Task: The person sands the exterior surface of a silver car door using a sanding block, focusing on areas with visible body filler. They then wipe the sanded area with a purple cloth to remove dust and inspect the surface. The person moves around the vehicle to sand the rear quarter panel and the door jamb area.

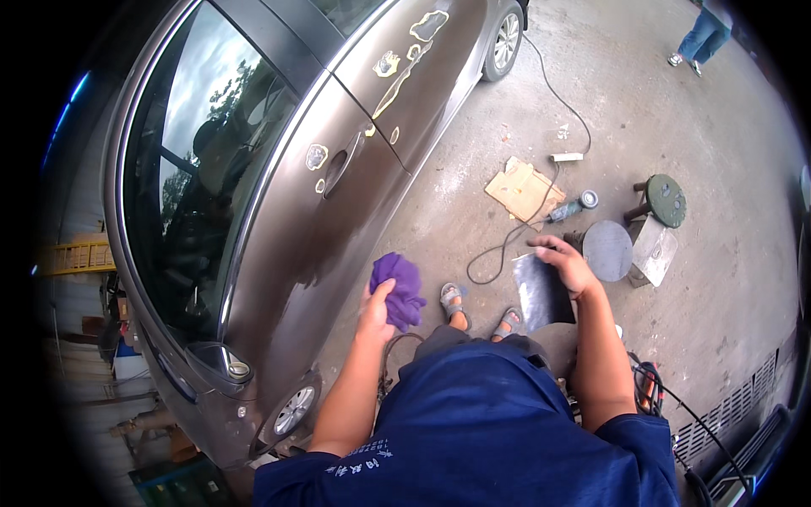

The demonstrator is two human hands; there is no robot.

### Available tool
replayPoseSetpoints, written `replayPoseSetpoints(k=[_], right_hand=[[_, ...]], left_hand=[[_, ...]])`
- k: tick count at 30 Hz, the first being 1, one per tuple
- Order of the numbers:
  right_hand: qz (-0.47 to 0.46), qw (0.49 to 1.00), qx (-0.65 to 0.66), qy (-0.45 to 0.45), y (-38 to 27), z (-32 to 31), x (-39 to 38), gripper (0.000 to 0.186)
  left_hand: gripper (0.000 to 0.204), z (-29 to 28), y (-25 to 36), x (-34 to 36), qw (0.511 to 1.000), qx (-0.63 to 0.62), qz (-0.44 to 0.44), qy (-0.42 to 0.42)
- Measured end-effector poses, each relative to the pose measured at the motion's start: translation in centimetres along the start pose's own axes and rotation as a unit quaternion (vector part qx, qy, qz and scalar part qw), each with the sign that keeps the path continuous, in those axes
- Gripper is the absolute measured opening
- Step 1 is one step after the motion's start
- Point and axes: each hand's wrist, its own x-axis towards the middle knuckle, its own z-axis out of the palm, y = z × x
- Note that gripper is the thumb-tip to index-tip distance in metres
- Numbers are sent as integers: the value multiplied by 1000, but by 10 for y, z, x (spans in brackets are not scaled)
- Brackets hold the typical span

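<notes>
My left hand [377, 311] grips a crumpled purple cloth [400, 286] close to the lower side of a grey-brown car [338, 228]. My right hand [564, 264] holds a dark flat sheet [542, 293] by its top edge, out over the concrete to the right of the car. The car's doors carry several pale filler patches [427, 25] around the door handle [336, 169] and along the panel. My sandalled feet [481, 308] stand between the two hands.
On the concrete lie a piece of cardboard [522, 190], an angle grinder [570, 207] with its cable, a power strip [567, 156], a round dark disc [607, 250] and a small green stool [665, 200]. Another person's legs [701, 38] are at the top right. A drain grate [735, 406] runs at the lower right.
</notes>
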Motion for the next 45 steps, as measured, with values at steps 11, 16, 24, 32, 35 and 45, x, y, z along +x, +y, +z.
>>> replayPoseSetpoints(k=[11,16,24,32,35,45], right_hand=[[63,962,30,264,137,-54,-22,33],[122,945,64,297,196,-35,-25,33],[138,903,145,379,256,-9,-23,35],[162,893,202,369,267,37,-3,36],[186,881,238,365,288,33,-10,36],[187,868,191,418,316,17,-46,39]], left_hand=[[60,-54,181,98,379,720,529,239],[47,-51,221,227,181,850,495,17],[37,65,203,349,112,836,514,-155],[31,-24,209,260,130,843,499,-153],[35,-5,211,269,104,846,504,-142],[27,45,187,322,107,852,480,-180]])
